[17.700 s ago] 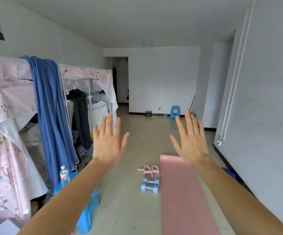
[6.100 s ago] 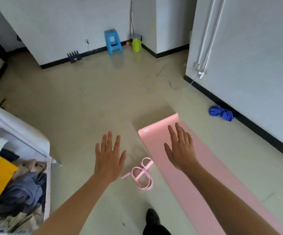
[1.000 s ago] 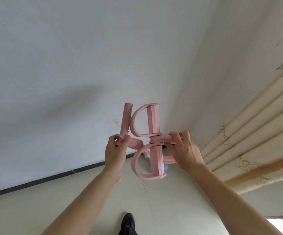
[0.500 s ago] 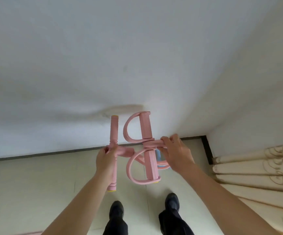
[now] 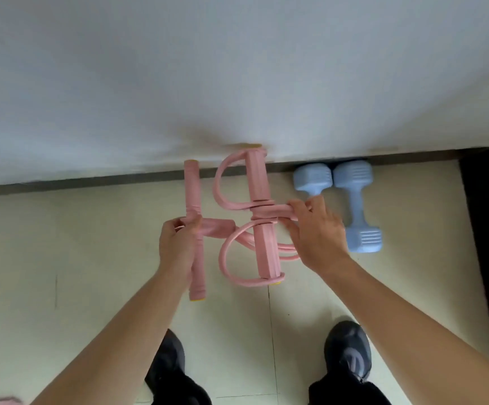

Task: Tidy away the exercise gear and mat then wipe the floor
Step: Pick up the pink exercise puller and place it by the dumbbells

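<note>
A: Pink foam-and-rubber pedal resistance band point(image 5: 255, 226) is now hanging low, close above the cream tiled floor point(image 5: 91, 258), just left of the pair of pale blue plastic dumbbells point(image 5: 351, 206). Half a second back it was being held higher against the white wall point(image 5: 237, 68), and the dumbbells were mostly behind it.

B: Grip?

A: Left hand point(image 5: 178, 247) is clamped round the pink foam handle bar point(image 5: 195, 229) at its middle. Right hand point(image 5: 316, 235) is pinching the bunched rubber tubes beside the foot pedals. Both are closed on the band; neither is letting go yet.

B: Meaning for the task?

A: Judging by the drop, the band is being set down next to the dumbbells, so the gear is collecting at the black skirting point(image 5: 91, 182). Mat and floor wiping are looking untouched.

B: Anything unclear?

A: Right fingertips are tucked behind the tubes. One dumbbell end is hidden behind that hand. A pink sliver far left of the dumbbells, at the bottom edge, is cut off; possibly the mat. Dark fringed strip to the right of the dumbbells is too blurred to name. Whether the band is touching the floor, I cannot tell.
</note>
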### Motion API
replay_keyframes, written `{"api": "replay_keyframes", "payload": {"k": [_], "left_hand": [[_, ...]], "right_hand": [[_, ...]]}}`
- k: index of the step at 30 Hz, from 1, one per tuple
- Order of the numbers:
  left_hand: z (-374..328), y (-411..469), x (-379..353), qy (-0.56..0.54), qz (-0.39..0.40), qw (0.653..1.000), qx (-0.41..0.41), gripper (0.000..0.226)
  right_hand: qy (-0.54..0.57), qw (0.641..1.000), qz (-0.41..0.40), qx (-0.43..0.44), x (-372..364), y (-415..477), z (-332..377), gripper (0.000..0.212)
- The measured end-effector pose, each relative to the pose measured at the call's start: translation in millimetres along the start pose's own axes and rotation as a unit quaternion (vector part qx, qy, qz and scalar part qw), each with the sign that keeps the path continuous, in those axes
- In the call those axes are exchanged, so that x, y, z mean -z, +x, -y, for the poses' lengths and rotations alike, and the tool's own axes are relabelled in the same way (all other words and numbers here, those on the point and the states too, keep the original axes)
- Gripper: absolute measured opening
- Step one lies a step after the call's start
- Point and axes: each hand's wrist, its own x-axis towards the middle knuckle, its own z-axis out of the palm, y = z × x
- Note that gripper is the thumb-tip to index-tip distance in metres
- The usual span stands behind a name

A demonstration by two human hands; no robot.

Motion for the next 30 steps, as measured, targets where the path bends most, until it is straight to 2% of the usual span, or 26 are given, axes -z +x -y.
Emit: {"api": "replay_keyframes", "payload": {"k": [1,4,6,9,11,14,17,20,23,26,30], "left_hand": [[18,22,-7,0.001,0.009,1.000,0.003,0.047],[56,80,-27,0.015,0.032,0.999,-0.002,0.031],[73,110,-39,0.033,0.036,0.999,-0.009,0.032],[96,138,-54,0.057,0.026,0.998,-0.024,0.034],[104,139,-60,0.074,0.003,0.996,-0.050,0.023],[104,121,-58,0.113,0.001,0.990,-0.085,0.020],[88,85,-38,0.154,-0.002,0.982,-0.105,0.049],[58,29,-10,0.224,-0.005,0.960,-0.171,0.056],[25,-23,24,0.324,-0.024,0.907,-0.270,0.055],[-21,-77,63,0.410,-0.047,0.846,-0.338,0.058],[-116,-181,124,0.440,-0.077,0.792,-0.416,0.062]], "right_hand": [[-0.004,1.000,0.001,-0.004,-27,2,-3,0.031],[-0.033,0.999,0.011,0.004,-94,11,-11,0.030],[-0.039,0.999,0.016,0.006,-124,17,-17,0.032],[-0.024,1.000,0.009,0.010,-147,20,-26,0.036],[-0.016,1.000,0.011,0.019,-148,20,-28,0.038],[-0.017,0.998,0.057,0.012,-136,18,-24,0.048],[-0.006,0.995,0.097,-0.011,-102,7,-12,0.061],[-0.004,0.997,0.082,-0.006,-49,-5,2,0.055],[-0.018,0.995,0.099,-0.001,13,-12,19,0.052],[-0.040,0.997,0.059,0.025,92,-15,41,0.053],[-0.036,0.998,0.027,0.044,244,-11,87,0.058]]}}
